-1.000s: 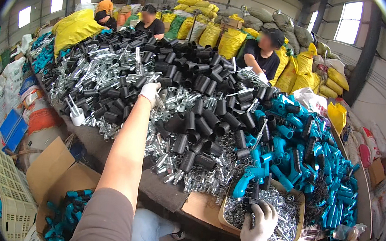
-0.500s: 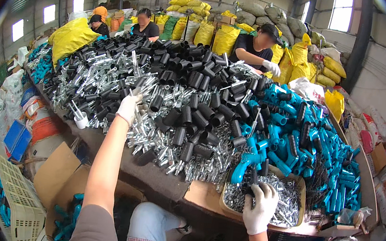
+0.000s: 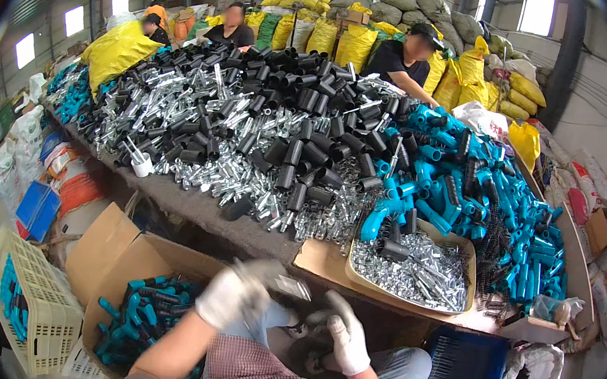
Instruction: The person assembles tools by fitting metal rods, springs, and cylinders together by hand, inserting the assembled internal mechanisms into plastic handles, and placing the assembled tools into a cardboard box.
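My left hand, in a white work glove with greyed fingers, is over my lap near the table's front edge. It is smeared by motion and grips a silver metal part that juts toward my right hand. To its right, my right hand, gloved alike, has its fingers curled in. Whatever lies at its fingertips is dark and blurred. Beyond both hands, a shallow tray holds small silver pieces, with a black sleeve lying on them. A teal curved plastic part leans at the tray's left edge.
Mixed black sleeves, silver metal parts and teal plastic parts are heaped across the table. Below left stand a cardboard box of teal-and-black pieces and a cream crate. A blue bin is at lower right. Several people work across the table.
My left hand has come back from the heap to above my lap, with a silver metal part. My right hand has left the tray and moved down-left toward it.
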### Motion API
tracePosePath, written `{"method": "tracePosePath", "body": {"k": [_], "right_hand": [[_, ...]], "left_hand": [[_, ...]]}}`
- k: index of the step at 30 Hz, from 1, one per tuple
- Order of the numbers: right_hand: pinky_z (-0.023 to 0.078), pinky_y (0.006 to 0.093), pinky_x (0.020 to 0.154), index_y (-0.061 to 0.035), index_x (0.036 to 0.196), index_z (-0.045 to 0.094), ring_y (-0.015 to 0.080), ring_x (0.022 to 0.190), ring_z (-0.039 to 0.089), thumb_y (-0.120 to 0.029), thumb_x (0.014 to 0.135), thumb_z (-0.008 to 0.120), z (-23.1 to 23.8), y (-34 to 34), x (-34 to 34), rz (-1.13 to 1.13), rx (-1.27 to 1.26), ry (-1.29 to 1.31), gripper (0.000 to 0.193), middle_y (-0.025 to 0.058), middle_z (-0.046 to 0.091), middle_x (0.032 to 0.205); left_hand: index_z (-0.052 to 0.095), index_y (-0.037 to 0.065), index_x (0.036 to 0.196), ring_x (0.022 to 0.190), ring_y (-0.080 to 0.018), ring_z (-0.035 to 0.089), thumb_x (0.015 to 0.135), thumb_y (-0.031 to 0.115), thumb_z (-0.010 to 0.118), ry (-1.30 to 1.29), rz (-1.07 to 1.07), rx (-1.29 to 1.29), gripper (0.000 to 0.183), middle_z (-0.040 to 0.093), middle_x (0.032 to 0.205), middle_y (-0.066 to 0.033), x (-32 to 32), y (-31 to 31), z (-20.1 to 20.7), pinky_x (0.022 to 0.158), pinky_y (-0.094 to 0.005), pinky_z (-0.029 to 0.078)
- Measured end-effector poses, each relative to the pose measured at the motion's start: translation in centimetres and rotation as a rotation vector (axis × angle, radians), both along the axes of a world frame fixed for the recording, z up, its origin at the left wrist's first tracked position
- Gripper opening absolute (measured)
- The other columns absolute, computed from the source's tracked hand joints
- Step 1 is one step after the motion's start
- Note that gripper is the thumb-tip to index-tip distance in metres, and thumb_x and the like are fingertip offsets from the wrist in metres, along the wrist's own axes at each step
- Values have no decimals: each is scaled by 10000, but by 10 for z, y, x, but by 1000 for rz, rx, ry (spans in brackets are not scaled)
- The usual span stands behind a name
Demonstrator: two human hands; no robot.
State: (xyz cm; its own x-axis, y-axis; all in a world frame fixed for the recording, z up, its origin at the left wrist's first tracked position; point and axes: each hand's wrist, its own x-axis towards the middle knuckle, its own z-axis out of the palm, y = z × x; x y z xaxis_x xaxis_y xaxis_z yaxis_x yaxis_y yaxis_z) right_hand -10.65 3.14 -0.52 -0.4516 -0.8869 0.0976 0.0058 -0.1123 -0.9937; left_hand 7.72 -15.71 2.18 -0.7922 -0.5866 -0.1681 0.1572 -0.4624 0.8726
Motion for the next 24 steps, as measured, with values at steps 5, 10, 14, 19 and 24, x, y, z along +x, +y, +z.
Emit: {"method": "tracePosePath", "body": {"k": [5, 10, 14, 19, 24], "right_hand": [[485, 287, 669, 16, 1248, 576, 145, 771, 595, -453, 933, 631, -43, 41, 21, 155, 164, -603, 568, 72, 652, 993], [496, 283, 677, 19, 1216, 585, 146, 755, 602, -386, 924, 668, -65, 63, 23, 26, 141, -538, 505, 69, 645, 937], [511, 280, 717, 24, 1204, 590, 135, 799, 612, -358, 941, 653, -55, 74, 24, -81, 193, -241, 468, 63, 646, 926], [464, 228, 686, 12, 1226, 592, 104, 793, 579, -399, 918, 672, -38, 69, 24, 6, 47, -189, 520, 51, 643, 946], [466, 232, 692, 11, 1312, 543, 128, 870, 590, -521, 905, 644, -49, 81, 23, 236, 28, -760, 677, 66, 646, 1033]], "left_hand": [[598, 85, 1311, 638, -66, 559, 1022, 197, 527, -278, -339, -262, 318, 677, 926, -9, -16, 82, -26, 585, -223, 477], [558, 36, 1331, 678, -66, 581, 995, 232, 576, -190, -120, -418, 390, 683, 1010, -46, -32, 90, -3, 600, -214, 484], [534, 31, 1325, 792, -126, 644, 1025, 299, 517, 261, 109, -86, 403, 674, 1020, -107, -54, 85, 11, 659, -244, 526], [549, 17, 1313, 921, -191, 666, 1026, 360, 503, 156, -57, -128, 450, 657, 1151, -129, -66, 127, -22, 801, -322, 548], [554, -14, 1288, 1119, -262, 628, 1014, 445, 493, 3, -321, -147, 538, 619, 1264, -147, -55, 136, -19, 847, -340, 571]]}}
